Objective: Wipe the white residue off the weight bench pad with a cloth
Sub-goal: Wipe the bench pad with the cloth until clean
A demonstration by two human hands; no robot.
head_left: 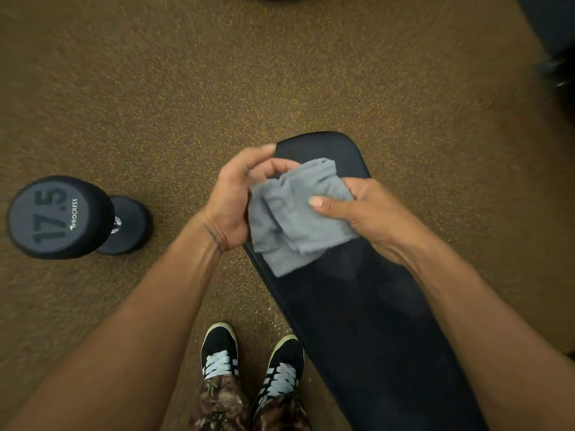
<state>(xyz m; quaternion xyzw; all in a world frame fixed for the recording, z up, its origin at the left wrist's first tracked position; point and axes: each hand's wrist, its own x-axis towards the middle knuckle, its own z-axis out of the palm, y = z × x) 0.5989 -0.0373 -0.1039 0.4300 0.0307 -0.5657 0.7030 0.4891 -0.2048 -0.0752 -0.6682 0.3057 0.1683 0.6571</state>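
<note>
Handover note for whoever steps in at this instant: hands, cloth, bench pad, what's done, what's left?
Left hand: grips the gray cloth at its left edge.
Right hand: pinches its right side.
Cloth: bunched, held over the far part of the black bench pad; contact unclear.
Done: cannot tell; no white residue shows plainly on the pad.
Left: spread the cloth, wipe the pad's length, recheck.

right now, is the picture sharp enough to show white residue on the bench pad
Head view: the floor smears with motion blur toward the edges; the 17.5 on the dumbbell is readable; the cloth is sharp; the bench pad is dim, no residue discernible.
</note>
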